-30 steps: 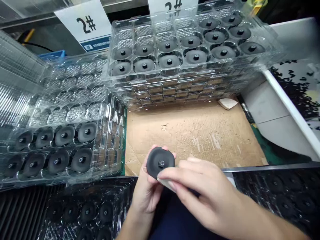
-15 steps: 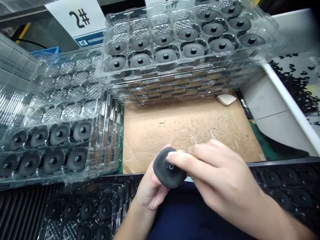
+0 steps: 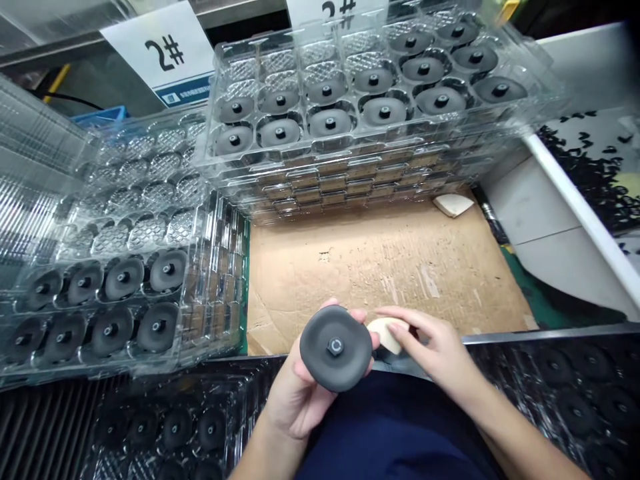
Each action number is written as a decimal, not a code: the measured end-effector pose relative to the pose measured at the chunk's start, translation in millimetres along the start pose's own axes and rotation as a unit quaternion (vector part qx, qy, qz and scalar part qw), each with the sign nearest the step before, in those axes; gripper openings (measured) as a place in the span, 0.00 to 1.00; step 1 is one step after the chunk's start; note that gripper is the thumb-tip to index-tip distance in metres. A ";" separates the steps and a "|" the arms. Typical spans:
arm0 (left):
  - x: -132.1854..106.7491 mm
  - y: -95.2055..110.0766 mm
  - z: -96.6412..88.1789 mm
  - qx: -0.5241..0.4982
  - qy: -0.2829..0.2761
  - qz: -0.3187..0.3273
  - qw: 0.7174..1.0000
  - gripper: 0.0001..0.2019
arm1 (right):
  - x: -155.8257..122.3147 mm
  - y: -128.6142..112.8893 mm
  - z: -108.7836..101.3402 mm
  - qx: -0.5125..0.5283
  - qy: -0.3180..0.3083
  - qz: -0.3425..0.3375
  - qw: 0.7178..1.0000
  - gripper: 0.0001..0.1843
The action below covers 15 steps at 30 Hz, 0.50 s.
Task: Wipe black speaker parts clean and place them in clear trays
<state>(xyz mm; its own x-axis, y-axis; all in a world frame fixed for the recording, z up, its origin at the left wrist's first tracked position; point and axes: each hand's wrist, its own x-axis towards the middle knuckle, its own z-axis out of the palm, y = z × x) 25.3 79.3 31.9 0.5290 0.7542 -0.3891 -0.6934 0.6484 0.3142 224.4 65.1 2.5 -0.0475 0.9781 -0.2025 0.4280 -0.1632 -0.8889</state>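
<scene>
**Placard:** white card (image 3: 160,50), black "2#", blue strip below.
**Trays:** stacked clear moulded plastic trays (image 3: 370,87), dimpled cells, along the cardboard's far and left edges.
**Worktop:** scuffed brown cardboard sheet (image 3: 375,267).
**Disc:** matte dark grey disc (image 3: 335,348), central hex nut, over the cardboard's near edge.
**Left hand:** my left hand (image 3: 300,393), cupped, gripping the disc from behind.
**Right hand:** my right hand (image 3: 430,347), fingers closed on a pale pad (image 3: 387,333), just beside the disc.

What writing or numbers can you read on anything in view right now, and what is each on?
"2#": on the white card behind the trays.
"#" after a digit cut off by the picture's edge, so unreadable: on a second white card.
Small white print, too small to read: on the first card's blue strip.
</scene>
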 end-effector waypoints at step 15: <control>5.6 -10.6 1.9 0.075 0.122 0.075 0.987 0.25 | 21.6 -85.5 -3.7 -0.161 0.028 -0.326 0.931 0.14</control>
<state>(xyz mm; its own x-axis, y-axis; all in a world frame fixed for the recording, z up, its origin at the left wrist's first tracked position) 36.6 76.8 28.1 0.2808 0.8071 -0.5194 -0.6653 0.5537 0.5008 190.1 100.6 75.7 -0.3485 0.8627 0.3664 0.5740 0.5055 -0.6442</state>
